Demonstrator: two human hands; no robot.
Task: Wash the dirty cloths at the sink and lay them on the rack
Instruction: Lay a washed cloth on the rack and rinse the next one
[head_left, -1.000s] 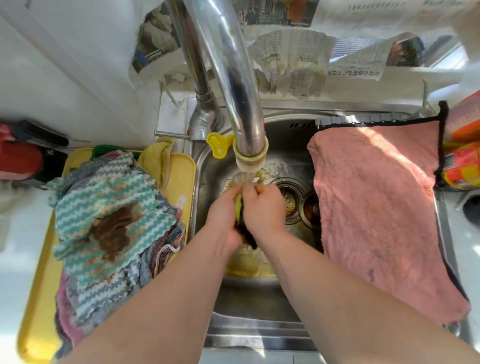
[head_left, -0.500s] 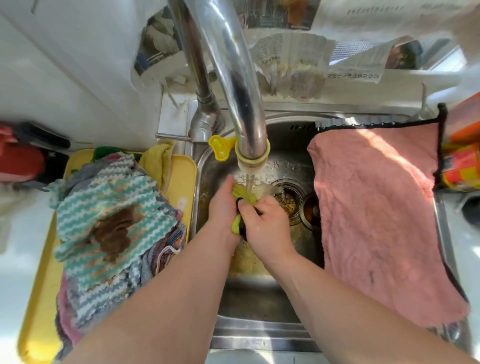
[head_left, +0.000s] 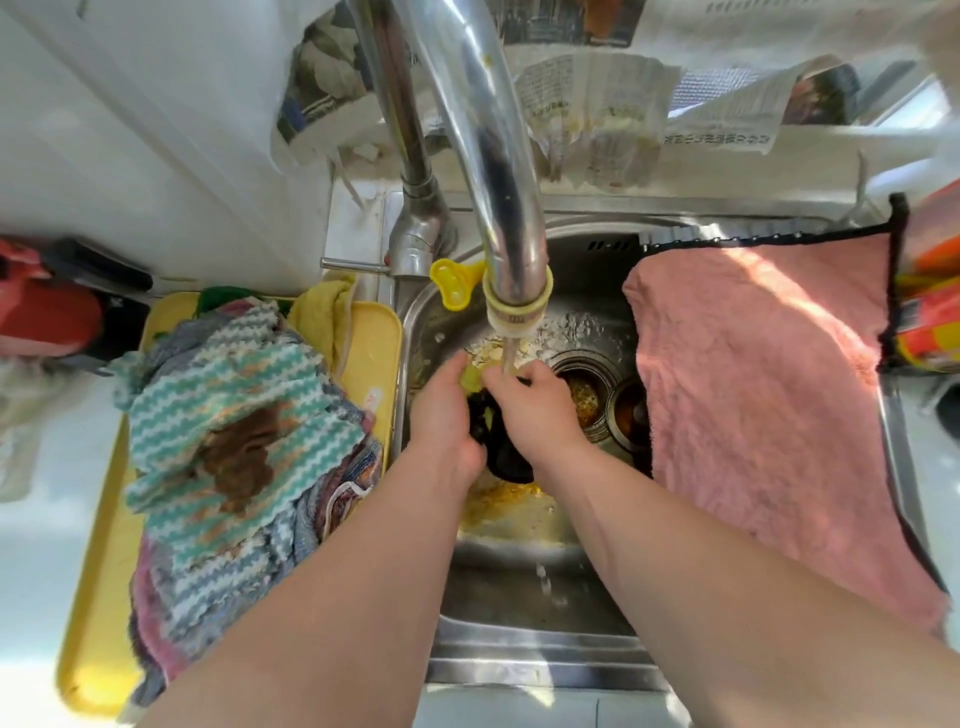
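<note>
Centre frame: left hand (head_left: 447, 410) and right hand (head_left: 535, 410) both grip a black-and-yellow cloth (head_left: 506, 462) under the running faucet (head_left: 511, 234). Dirty splash may soil the pink cloth (head_left: 753, 395), right.

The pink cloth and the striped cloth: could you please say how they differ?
The pink cloth is plain; the striped cloth has teal-and-white zigzags. The pink cloth lies spread over the sink's right side; the striped cloth tops a pile on the yellow tray. The striped cloth bears a large brown stain; the pink cloth does not. Neither is held.
</note>
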